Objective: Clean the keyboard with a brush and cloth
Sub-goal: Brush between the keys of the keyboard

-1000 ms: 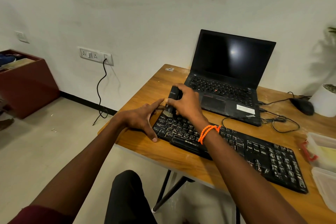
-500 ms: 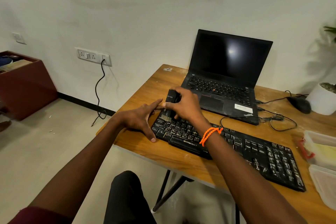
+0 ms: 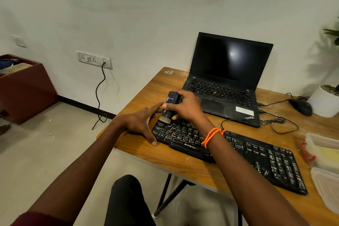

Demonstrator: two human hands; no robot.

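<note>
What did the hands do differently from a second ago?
Hardly anything changed. The right hand still grips the brush, bristles at the far left corner of the keyboard; any brush movement is too slight to tell. The left hand stays spread at the keyboard's left end. The laptop hasn't moved.

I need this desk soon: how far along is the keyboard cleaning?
Early. The right hand holds the brush on the top-left keys while the left hand steadies the keyboard. White dust still covers most keys, especially the right end. No cloth wiping is under way.
</note>
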